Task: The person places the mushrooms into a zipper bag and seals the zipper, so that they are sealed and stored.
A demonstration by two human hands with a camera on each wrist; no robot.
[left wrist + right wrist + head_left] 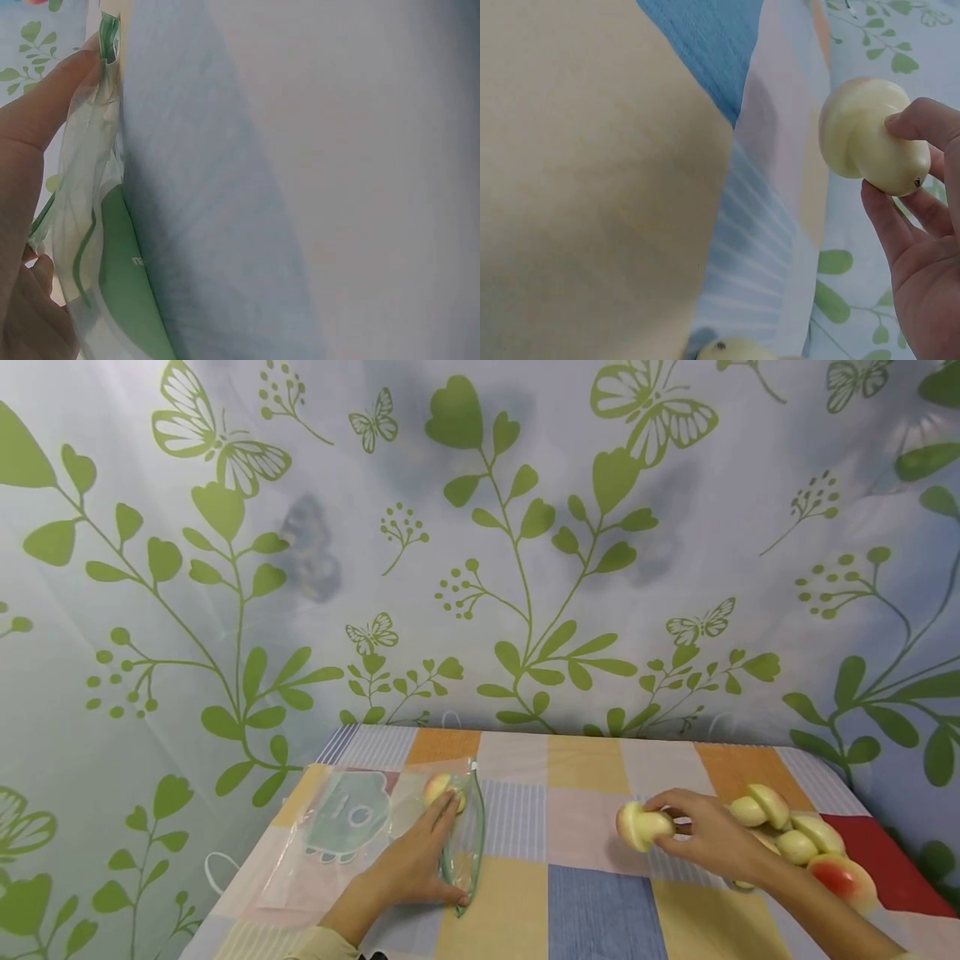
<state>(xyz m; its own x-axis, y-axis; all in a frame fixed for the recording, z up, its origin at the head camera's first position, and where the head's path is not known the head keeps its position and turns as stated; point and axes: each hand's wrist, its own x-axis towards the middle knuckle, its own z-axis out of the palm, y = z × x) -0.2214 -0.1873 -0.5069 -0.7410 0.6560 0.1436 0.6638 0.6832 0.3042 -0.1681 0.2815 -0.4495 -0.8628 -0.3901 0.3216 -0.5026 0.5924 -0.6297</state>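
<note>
My left hand (420, 858) lies over the mouth of a clear zip bag (281, 860), gripping its green-edged opening with thumb and fingers spread along it. The green zip edge (109, 41) meets a fingertip in the left wrist view. One toy mushroom (437, 788) shows through the plastic beneath my fingers. My right hand (708, 835) pinches a second toy mushroom (877, 139) by its pale stem, thumb on one side and fingers on the other. Held above the cloth between the bag and a pile, that mushroom has its cap toward the left in the head view.
Several more toy mushrooms (797, 847) are heaped at the right of the table, one with a red-tinted cap (836, 878). A patchwork cloth (600, 902) covers the table. Behind it hangs a leaf-and-butterfly curtain (525, 610). The bag carries a green printed figure (348, 814).
</note>
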